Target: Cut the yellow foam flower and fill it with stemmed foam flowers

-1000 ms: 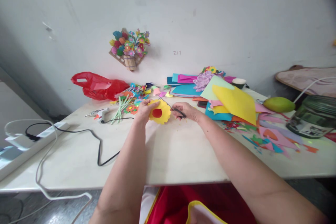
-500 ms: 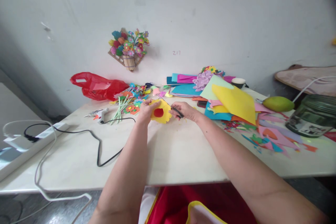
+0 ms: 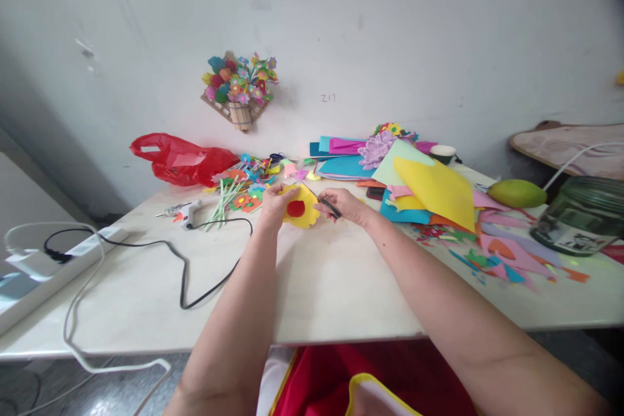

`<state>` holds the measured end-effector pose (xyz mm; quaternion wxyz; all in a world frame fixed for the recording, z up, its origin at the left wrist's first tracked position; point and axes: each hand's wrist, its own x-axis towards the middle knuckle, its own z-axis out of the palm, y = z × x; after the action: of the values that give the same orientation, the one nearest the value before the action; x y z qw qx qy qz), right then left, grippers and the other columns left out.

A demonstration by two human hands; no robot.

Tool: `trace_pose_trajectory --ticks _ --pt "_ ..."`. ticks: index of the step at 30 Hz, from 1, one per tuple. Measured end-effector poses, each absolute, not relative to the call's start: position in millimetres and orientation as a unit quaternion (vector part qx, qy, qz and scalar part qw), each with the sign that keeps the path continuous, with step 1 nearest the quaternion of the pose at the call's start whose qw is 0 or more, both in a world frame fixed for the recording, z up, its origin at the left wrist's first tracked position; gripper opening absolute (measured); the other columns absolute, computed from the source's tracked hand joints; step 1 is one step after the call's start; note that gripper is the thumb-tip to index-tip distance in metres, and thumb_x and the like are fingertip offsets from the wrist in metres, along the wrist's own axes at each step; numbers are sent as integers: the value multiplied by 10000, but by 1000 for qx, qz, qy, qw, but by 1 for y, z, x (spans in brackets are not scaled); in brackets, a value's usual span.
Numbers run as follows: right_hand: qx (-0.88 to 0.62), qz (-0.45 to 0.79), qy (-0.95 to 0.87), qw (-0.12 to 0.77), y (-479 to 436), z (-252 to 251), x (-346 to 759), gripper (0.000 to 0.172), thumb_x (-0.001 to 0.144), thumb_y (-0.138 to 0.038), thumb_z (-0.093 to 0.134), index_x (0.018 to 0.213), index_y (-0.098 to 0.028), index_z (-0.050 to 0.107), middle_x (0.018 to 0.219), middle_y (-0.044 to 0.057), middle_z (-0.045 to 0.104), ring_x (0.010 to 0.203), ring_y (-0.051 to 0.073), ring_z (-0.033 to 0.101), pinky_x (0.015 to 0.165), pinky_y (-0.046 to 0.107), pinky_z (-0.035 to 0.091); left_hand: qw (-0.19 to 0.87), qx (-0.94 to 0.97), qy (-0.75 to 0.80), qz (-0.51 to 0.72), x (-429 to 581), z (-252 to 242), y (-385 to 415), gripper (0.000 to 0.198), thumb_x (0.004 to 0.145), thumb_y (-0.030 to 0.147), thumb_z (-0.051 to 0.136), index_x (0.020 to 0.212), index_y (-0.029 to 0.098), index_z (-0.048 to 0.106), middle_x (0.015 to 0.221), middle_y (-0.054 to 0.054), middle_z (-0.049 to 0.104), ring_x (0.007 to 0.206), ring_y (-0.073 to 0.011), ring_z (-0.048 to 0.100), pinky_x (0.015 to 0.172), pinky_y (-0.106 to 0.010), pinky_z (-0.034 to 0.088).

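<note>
My left hand [image 3: 274,203] pinches the left edge of a yellow foam flower [image 3: 308,216] with a red round centre, held just over the table. Closed around the dark handles of a pair of scissors [image 3: 331,208] is my right hand [image 3: 345,203]. The thin blades point up and left, along the flower's upper right edge. Whether the blades are apart I cannot tell. Left of the flower lie orange foam flowers [image 3: 245,202] and pale green strips [image 3: 225,198].
A white glue gun [image 3: 190,214] with a black cord lies left, near a power strip [image 3: 92,248]. Behind is a red plastic bag [image 3: 188,166]. To the right are foam sheets [image 3: 439,188], scraps [image 3: 517,257], a green mango-like fruit [image 3: 517,193] and a glass jar [image 3: 580,218].
My left hand and the yellow flower have shifted very slightly to the right. The scissors and my right hand are almost in the same place.
</note>
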<state>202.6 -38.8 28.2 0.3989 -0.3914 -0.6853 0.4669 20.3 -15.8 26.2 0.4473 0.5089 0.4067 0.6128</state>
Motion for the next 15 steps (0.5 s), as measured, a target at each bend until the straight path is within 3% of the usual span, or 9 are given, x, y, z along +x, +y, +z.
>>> trace_pose_trajectory --ticks 15 --pt "-403 451 -685 406 -37 27 201 362 630 -424 745 785 -148 568 477 -72 502 377 56 435 373 191 364 435 505 410 622 21 22 -13 307 521 331 751 563 176 490 486 54 496 426 -91 476 427 -212 362"
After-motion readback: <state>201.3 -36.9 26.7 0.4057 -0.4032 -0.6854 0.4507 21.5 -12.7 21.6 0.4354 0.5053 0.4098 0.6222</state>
